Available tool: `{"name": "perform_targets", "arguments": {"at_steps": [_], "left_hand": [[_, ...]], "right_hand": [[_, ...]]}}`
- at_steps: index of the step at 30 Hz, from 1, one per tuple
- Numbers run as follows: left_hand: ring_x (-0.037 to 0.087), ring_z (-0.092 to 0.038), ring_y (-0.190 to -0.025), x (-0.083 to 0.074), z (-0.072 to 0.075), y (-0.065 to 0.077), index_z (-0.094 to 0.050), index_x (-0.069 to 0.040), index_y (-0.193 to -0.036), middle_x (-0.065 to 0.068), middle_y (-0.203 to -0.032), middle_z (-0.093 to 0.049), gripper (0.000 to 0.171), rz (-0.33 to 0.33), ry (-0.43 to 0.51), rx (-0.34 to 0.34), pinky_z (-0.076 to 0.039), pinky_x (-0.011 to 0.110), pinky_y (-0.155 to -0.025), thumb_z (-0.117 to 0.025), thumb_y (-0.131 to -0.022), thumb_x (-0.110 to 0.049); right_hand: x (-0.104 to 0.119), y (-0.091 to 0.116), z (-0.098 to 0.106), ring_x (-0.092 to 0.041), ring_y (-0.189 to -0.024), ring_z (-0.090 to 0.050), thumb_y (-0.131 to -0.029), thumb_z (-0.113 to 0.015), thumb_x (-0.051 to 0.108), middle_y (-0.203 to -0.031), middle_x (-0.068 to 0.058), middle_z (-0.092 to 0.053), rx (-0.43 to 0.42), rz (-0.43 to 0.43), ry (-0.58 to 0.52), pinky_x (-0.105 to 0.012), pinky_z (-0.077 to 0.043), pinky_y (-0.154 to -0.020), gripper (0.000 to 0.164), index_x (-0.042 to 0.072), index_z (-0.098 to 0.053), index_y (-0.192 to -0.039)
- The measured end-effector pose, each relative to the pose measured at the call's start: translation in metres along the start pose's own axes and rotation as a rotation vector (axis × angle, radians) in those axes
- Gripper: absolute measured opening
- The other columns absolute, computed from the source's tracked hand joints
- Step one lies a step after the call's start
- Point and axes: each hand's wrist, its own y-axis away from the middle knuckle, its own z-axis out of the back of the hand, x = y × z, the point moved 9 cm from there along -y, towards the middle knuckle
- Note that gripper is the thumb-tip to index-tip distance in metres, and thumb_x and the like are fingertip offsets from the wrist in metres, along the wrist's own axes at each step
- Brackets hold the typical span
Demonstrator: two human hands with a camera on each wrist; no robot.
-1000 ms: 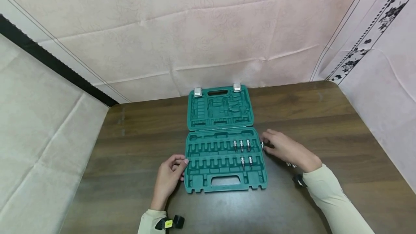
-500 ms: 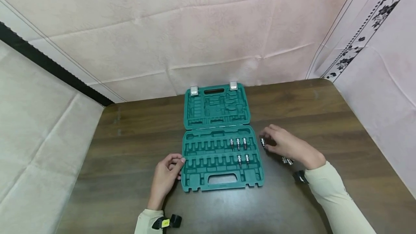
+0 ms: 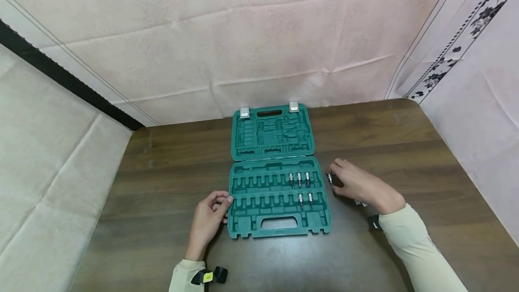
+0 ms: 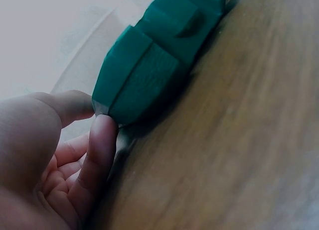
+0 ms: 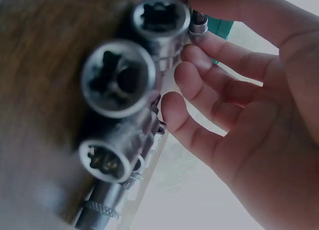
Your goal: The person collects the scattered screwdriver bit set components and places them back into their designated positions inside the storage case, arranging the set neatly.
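Socket point(image 3: 330, 179) shifted slightly away from green case point(image 3: 259, 193) — pinched by right hand point(image 3: 358, 186) | case's left edge gripped by left hand point(image 3: 207, 220) — hands apart

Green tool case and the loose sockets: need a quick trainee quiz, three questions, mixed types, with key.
1. Count: in the head view, how many bit sockets sit in the slots of the green tool case?
2. True or false: the right hand is holding a single bit socket above the case's open lid.
3. Multiple choice: in the right wrist view, what shape are the openings of the three nearest sockets?
A) plain round
B) star-shaped
C) a single straight slot

Key:
1. Five: three in the upper row, two in the lower.
2. False: it is held beside the case's right edge.
3. B
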Motion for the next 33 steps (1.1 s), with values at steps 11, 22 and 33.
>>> {"name": "perform_targets", "arguments": {"at_steps": [11,22,33], "left_hand": [[0.017,-0.064,-0.062,-0.001,0.004,0.001,-0.071,-0.007,-0.116,0.007,-0.081,-0.069,0.022,-0.009,-0.014,-0.007,-0.059,0.029,-0.056,-0.073,-0.103,-0.024],[0.018,-0.063,-0.061,-0.001,-0.004,0.001,-0.071,-0.007,-0.115,0.008,-0.085,-0.070,0.022,-0.008,-0.010,0.002,-0.059,0.029,-0.056,-0.073,-0.102,-0.026],[0.016,-0.063,-0.065,-0.002,0.000,0.002,-0.071,-0.006,-0.117,0.008,-0.081,-0.068,0.023,0.004,0.012,-0.008,-0.059,0.028,-0.056,-0.073,-0.102,-0.023]], "right_hand": [[0.006,0.000,0.000,-0.022,-0.096,-0.058,-0.090,-0.077,0.014,-0.111,-0.010,-0.063,-0.071,0.015,-0.006,-0.046,-0.059,-0.086,0.030,0.003,-0.070,-0.117],[0.024,0.012,0.012,-0.017,-0.087,-0.059,-0.087,-0.079,0.014,-0.101,-0.002,-0.063,-0.132,-0.004,-0.155,-0.037,-0.061,-0.075,0.029,0.007,-0.069,-0.113],[0.059,0.014,0.004,-0.020,-0.102,-0.061,-0.091,-0.079,0.015,-0.118,-0.004,-0.063,-0.121,0.058,-0.203,-0.045,-0.061,-0.093,0.039,0.007,-0.065,-0.126]]}}
